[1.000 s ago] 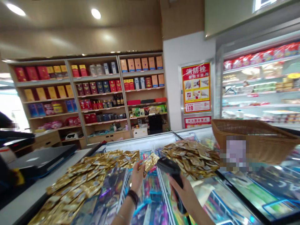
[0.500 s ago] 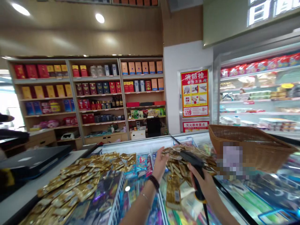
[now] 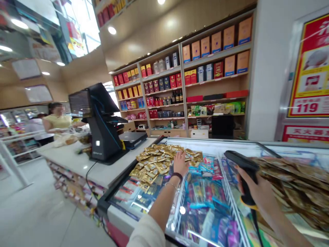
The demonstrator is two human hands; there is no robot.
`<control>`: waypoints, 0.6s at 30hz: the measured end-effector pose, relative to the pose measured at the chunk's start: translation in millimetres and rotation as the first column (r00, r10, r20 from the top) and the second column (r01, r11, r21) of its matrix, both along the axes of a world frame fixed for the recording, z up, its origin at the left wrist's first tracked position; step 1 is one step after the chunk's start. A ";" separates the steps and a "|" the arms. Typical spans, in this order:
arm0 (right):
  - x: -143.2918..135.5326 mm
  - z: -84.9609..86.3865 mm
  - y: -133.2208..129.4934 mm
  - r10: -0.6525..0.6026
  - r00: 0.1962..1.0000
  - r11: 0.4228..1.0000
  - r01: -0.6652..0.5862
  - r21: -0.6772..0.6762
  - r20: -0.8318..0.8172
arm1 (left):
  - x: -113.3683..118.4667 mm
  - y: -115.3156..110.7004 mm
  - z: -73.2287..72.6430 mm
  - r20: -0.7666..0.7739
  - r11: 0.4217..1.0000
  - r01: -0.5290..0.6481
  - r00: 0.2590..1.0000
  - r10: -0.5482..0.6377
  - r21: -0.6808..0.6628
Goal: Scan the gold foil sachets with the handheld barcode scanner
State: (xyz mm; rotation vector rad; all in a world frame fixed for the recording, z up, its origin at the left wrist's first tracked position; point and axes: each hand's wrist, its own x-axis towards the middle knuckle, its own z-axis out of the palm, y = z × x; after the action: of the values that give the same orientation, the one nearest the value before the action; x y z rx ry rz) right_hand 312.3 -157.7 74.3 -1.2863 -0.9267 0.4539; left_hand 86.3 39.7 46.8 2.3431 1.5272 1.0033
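Note:
My left hand (image 3: 180, 164) reaches over the right side of a spread pile of shiny gold packets (image 3: 151, 164), fingers stretched out and nothing visible in its grip. Whether the fingertips touch the packets is hard to tell. In my right hand (image 3: 259, 192) is a black barcode scanner (image 3: 243, 161), its cable hanging down. The scanner's head points left, above the chest freezer. Beside the right hand lies a second heap of brown-gold packets (image 3: 295, 188), cut off by the right edge of the view.
Both heaps lie on the chest freezer, which holds colourful ice-cream packs (image 3: 203, 188) parted by white wire dividers (image 3: 227, 192). To the left stand a counter (image 3: 100, 175), a cash register screen (image 3: 100, 127) and a flat black device (image 3: 133, 139). A person (image 3: 58, 120) is behind the counter.
The view has turned left. My left hand has moved from the right heap to the left heap. The scanner stays in my right hand, now apart from the right heap.

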 end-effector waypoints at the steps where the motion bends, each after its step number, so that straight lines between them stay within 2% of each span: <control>1: -9.8 -3.1 8.4 0.054 0.998 0.998 -0.054 -0.012 -0.034 | -2.7 3.8 0.7 -0.049 1.000 0.016 0.999 -0.016 -0.020; 5: -31.2 -22.5 33.6 0.205 0.960 0.977 -0.213 -0.023 -0.192 | -1.5 14.7 3.8 -0.256 0.995 0.023 0.965 -0.049 -0.102; 9: -23.3 -39.8 39.8 0.223 0.938 0.964 -0.253 -0.086 -0.265 | 7.9 9.2 1.4 -0.446 0.991 -0.008 0.893 -0.053 -0.134; 11: -16.1 -42.9 37.3 0.207 0.929 0.965 -0.246 -0.094 -0.306 | 15.3 -3.6 -3.4 -0.469 0.992 -0.029 0.882 -0.033 -0.125; 14: -10.8 -41.8 32.0 0.158 0.917 0.978 -0.197 -0.072 -0.365 | 24.9 -34.2 -11.2 -0.499 0.991 -0.050 0.866 -0.021 -0.128; 16: -11.2 -40.1 29.4 0.134 0.921 0.982 -0.172 -0.073 -0.365 | 25.1 -54.6 -13.0 -0.517 0.990 -0.042 0.855 -0.034 -0.134; 18: -12.8 -40.0 28.1 0.136 0.934 0.978 -0.180 -0.105 -0.329 | 18.3 -65.9 -10.0 -0.501 0.990 -0.044 0.865 -0.030 -0.135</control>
State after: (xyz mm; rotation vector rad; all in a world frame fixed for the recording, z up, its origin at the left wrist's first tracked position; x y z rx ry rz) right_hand 299.4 -129.7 34.3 -1.2163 -0.7356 0.8390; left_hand 104.6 -26.2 36.8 2.6216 1.6987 0.2634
